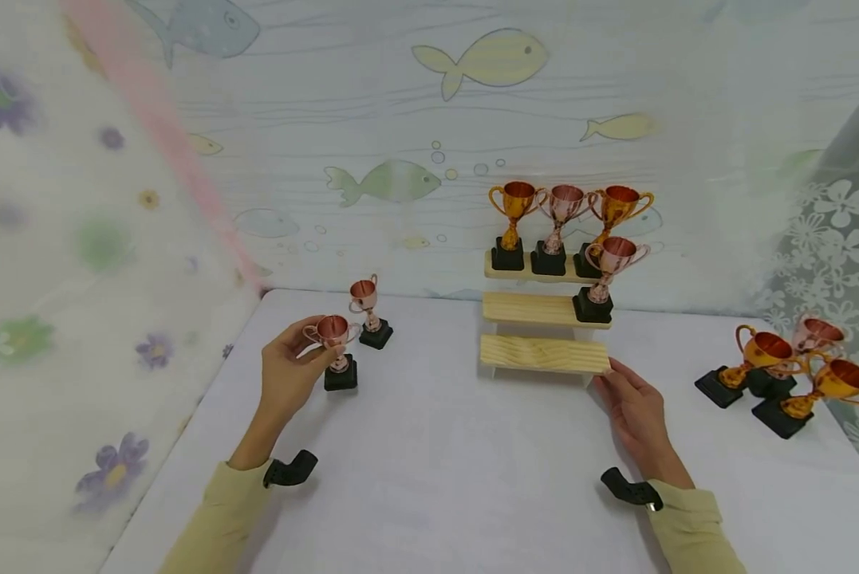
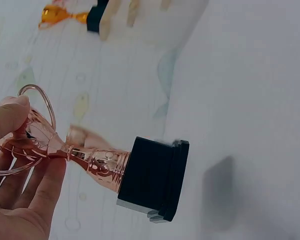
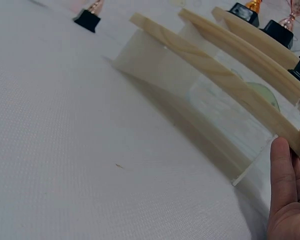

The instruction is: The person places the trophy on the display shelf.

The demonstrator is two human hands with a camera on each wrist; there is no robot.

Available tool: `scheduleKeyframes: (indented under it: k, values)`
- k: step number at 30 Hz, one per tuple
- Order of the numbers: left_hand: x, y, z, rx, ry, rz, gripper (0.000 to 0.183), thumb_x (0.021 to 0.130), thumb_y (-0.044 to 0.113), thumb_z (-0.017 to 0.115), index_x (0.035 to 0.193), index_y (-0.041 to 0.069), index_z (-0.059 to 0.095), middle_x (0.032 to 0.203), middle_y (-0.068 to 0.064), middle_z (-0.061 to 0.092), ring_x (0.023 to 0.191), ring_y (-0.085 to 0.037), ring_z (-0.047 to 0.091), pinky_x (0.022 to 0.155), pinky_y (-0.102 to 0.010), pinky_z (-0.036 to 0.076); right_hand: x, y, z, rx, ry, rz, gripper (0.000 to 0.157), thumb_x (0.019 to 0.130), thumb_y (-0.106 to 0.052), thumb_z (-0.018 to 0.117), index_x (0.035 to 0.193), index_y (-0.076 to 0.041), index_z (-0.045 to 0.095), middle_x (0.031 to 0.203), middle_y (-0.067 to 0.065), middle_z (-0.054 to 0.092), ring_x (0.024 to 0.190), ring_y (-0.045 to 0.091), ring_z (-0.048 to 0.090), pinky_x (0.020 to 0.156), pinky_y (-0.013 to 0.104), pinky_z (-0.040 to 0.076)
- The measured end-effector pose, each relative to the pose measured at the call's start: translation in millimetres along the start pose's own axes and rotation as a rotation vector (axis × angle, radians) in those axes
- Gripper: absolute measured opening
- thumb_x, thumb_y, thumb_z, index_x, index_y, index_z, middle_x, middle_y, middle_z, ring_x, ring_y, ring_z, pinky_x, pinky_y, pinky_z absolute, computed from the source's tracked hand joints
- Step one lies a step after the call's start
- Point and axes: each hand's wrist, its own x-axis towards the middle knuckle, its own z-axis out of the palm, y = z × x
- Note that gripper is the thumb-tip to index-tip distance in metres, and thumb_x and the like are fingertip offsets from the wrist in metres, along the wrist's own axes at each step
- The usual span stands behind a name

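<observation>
My left hand [image 1: 285, 379] grips a small rose-gold trophy [image 1: 340, 373] by its cup, thumb on one side and fingers on the other. In the left wrist view its black base [image 2: 152, 177] hangs above the white tabletop, its shadow apart from it. My right hand [image 1: 639, 414] pinches the right end of the lowest plank [image 1: 544, 353] of a three-step wooden display stand. Two gold trophies and a rose-gold trophy [image 1: 564, 209] stand on the top step. Another rose-gold trophy [image 1: 600, 293] stands at the right end of the middle step.
Behind the held trophy, a second rose-gold trophy [image 1: 374, 328] stands on the table [image 1: 429, 478]. At the right edge are two gold trophies and a rose-gold one, the nearest gold trophy [image 1: 802, 402] in front. A fish-patterned backdrop [image 1: 372, 119] rises behind the stand.
</observation>
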Motion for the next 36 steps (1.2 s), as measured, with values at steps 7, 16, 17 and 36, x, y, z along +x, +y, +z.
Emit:
scheduleKeyframes:
  k: [7,16,17,36]
  values:
    - [-18.8,12.7,36.3,-0.077,-0.136,-0.007,0.048,0.08,-0.012,0.08,0.125,-0.006,0.065,0.105,-0.012,0.067,0.093,-0.009,0.066,0.084,-0.025,0.062,1,-1,1.6,0.007,-0.005,0.009,0.041,0.099,-0.013,0.067,0.138,-0.014,0.055,0.119,-0.008,0.061,0.107,0.0,0.066,0.098,0.017,0.053]
    - [-49.5,22.8,105.7,-0.25,-0.314,-0.007,0.049,0.079,-0.01,0.081,0.126,-0.005,0.065,0.107,-0.02,0.066,0.093,-0.011,0.064,0.085,-0.031,0.063,1,-2,1.3,0.002,-0.009,0.013,0.035,0.1,-0.011,0.066,0.134,-0.015,0.058,0.119,-0.008,0.061,0.106,0.0,0.066,0.097,0.017,0.053]
    - [-51.7,23.5,114.6,-0.261,-0.329,-0.001,0.049,0.08,-0.009,0.081,0.126,-0.005,0.065,0.107,-0.02,0.067,0.093,-0.012,0.064,0.084,-0.031,0.063,1,-3,1.6,-0.002,-0.006,0.016,0.039,0.1,-0.012,0.065,0.138,-0.014,0.056,0.121,-0.008,0.06,0.106,0.0,0.066,0.098,0.017,0.053]
    - [-20.9,64.9,251.0,-0.363,-0.373,0.178,0.049,0.084,-0.006,0.079,0.13,-0.003,0.064,0.115,-0.024,0.068,0.093,-0.008,0.062,0.087,-0.043,0.063,2,-5,-0.5,0.007,0.007,0.039,0.03,0.098,-0.012,0.067,0.127,-0.018,0.062,0.127,-0.006,0.055,0.106,0.0,0.065,0.097,0.017,0.053]
